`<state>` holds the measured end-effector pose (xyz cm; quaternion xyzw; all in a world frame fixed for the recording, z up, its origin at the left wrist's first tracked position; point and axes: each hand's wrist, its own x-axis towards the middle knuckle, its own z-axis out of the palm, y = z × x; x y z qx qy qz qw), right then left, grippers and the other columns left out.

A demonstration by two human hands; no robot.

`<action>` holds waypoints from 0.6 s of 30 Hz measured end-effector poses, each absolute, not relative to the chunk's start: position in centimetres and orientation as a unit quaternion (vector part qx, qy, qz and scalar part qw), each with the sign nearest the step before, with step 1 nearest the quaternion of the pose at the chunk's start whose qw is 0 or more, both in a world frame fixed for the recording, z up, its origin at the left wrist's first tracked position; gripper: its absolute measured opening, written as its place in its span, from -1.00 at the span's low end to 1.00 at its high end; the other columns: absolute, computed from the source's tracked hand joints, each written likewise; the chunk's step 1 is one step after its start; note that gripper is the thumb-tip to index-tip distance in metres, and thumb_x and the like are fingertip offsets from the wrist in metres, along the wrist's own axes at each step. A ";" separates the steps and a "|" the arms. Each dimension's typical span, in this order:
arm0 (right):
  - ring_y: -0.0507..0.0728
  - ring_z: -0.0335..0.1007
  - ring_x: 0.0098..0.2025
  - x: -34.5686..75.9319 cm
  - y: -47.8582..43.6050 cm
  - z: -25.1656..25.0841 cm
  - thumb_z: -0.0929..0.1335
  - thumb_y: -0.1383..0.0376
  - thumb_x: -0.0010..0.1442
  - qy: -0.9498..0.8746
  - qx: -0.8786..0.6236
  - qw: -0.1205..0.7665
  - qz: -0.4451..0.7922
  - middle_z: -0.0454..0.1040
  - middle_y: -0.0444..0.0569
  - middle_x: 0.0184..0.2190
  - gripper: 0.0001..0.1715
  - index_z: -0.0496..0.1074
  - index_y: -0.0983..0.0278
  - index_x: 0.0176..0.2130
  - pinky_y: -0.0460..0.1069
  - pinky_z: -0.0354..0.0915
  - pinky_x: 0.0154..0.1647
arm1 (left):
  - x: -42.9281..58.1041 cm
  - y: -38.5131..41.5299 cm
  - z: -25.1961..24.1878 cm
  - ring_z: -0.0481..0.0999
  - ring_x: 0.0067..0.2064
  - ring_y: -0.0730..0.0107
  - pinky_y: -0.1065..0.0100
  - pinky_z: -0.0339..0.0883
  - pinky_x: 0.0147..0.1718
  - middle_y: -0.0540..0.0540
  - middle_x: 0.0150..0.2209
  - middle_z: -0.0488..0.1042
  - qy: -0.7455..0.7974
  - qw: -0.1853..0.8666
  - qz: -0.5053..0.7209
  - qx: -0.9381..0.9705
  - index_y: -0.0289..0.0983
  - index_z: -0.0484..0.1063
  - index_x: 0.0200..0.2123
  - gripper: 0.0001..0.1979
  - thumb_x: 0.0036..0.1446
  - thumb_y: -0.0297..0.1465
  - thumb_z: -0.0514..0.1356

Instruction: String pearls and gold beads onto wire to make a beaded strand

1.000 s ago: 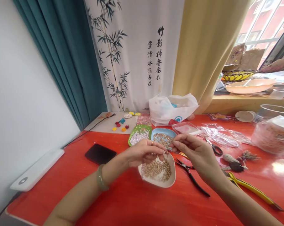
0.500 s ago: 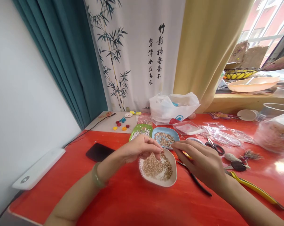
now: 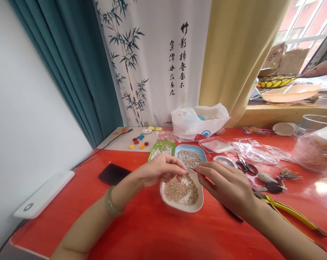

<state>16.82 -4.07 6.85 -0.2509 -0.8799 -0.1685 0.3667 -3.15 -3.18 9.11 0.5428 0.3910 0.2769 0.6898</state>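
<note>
Beads (image 3: 181, 190), small and golden, fill one white dish (image 3: 198, 206) on the red worktop (image 3: 158, 231), right beneath both hands. Left hand (image 3: 158, 171) hangs over the dish's far rim, its grip pinched shut at the fingertips on something too small to make out. Right hand (image 3: 228, 186) meets it from the right, thumb and forefinger likewise pinched together; what they hold cannot be told. Behind the dish stand two more trays side by side: one blue tray (image 3: 200, 153) of golden beads and one green tray (image 3: 163, 146) of pale ones. One pair of scissors (image 3: 246, 167) lies to the right, one black phone (image 3: 113, 174) to the left.
</note>
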 end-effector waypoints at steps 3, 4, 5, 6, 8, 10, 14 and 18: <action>0.06 0.35 -0.49 17.0 -4.2 6.9 0.22 0.44 0.12 -0.885 -0.241 0.353 -0.187 0.48 -0.02 -0.49 -0.80 0.40 0.26 -0.33 -0.05 0.26 -0.52 | -3.1 -3.2 9.0 0.00 -0.72 0.73 0.47 -0.24 -0.70 0.03 -0.65 0.35 0.390 0.687 0.277 0.547 -0.34 0.41 -0.51 -0.90 -0.16 -0.42 0.23; 0.06 0.35 -0.48 17.0 -4.3 7.0 0.22 0.45 0.13 -0.887 -0.234 0.348 -0.192 0.48 -0.01 -0.49 -0.80 0.40 0.27 -0.32 -0.05 0.26 -0.51 | -3.1 -3.2 9.0 0.01 -0.72 0.73 0.47 -0.23 -0.70 0.03 -0.65 0.35 0.391 0.687 0.277 0.547 -0.34 0.41 -0.51 -0.91 -0.16 -0.42 0.23; 0.07 0.35 -0.47 17.0 -4.4 7.1 0.22 0.46 0.13 -0.890 -0.227 0.344 -0.196 0.48 0.00 -0.49 -0.80 0.40 0.28 -0.32 -0.05 0.26 -0.51 | -3.1 -3.2 9.0 0.01 -0.71 0.73 0.47 -0.23 -0.70 0.03 -0.65 0.35 0.391 0.687 0.275 0.547 -0.34 0.41 -0.51 -0.91 -0.16 -0.42 0.22; 0.07 0.36 -0.45 17.1 -4.5 7.2 0.22 0.46 0.13 -0.892 -0.220 0.340 -0.200 0.48 0.00 -0.48 -0.79 0.40 0.29 -0.31 -0.04 0.26 -0.50 | -3.1 -3.2 9.0 0.01 -0.71 0.74 0.47 -0.23 -0.70 0.03 -0.65 0.35 0.391 0.687 0.275 0.547 -0.34 0.41 -0.51 -0.91 -0.15 -0.43 0.22; 0.08 0.36 -0.44 17.0 -4.7 7.3 0.21 0.46 0.14 -0.896 -0.213 0.333 -0.203 0.49 0.01 -0.46 -0.79 0.40 0.29 -0.32 -0.04 0.27 -0.48 | -3.1 -3.3 9.0 0.01 -0.71 0.74 0.47 -0.24 -0.70 0.04 -0.65 0.34 0.391 0.687 0.273 0.548 -0.35 0.41 -0.51 -0.92 -0.15 -0.44 0.22; 0.07 0.35 -0.44 17.0 -4.8 7.5 0.20 0.45 0.15 -0.899 -0.208 0.328 -0.201 0.49 0.00 -0.44 -0.79 0.39 0.28 -0.31 -0.05 0.27 -0.48 | -3.0 -3.3 9.0 0.01 -0.71 0.74 0.47 -0.24 -0.70 0.04 -0.65 0.33 0.390 0.687 0.271 0.550 -0.35 0.41 -0.50 -0.92 -0.15 -0.45 0.22; 0.05 0.34 -0.43 16.8 -5.1 7.6 0.22 0.48 0.14 -0.893 -0.196 0.353 -0.201 0.48 -0.01 -0.45 -0.83 0.37 0.33 -0.29 -0.06 0.27 -0.47 | -2.9 -3.3 9.1 0.02 -0.71 0.74 0.47 -0.26 -0.71 0.03 -0.64 0.33 0.392 0.692 0.270 0.543 -0.38 0.39 -0.49 -0.88 -0.15 -0.42 0.22; 0.05 0.31 -0.45 16.6 -5.3 7.7 0.25 0.50 0.11 -0.884 -0.184 0.371 -0.217 0.46 0.00 -0.48 -0.87 0.35 0.38 -0.30 -0.06 0.26 -0.49 | -2.9 -3.2 9.0 -0.04 -0.71 0.76 0.48 -0.28 -0.71 0.03 -0.63 0.34 0.391 0.705 0.276 0.523 -0.38 0.37 -0.48 -0.85 -0.16 -0.41 0.22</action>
